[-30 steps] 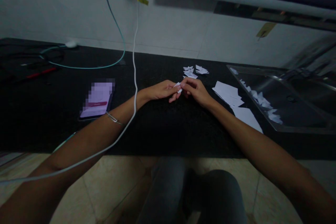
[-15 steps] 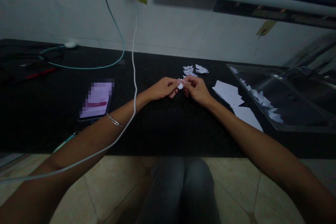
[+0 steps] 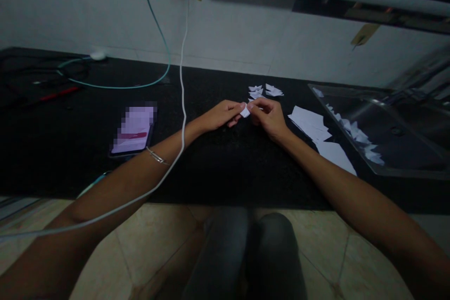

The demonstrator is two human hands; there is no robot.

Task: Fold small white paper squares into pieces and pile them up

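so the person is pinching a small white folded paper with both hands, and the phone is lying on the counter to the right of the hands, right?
Not quite: the head view shows the phone on the counter to the left of the hands. Both hands do pinch the small white folded paper.

Reaching in from both bottom corners w/ bare forearms, meeting nr centre of frame. L hand [image 3: 225, 115] thumb-on-top, fingers curled under, pinching; R hand [image 3: 269, 117] bent at wrist, thumb + index pinched close beside L thumb.
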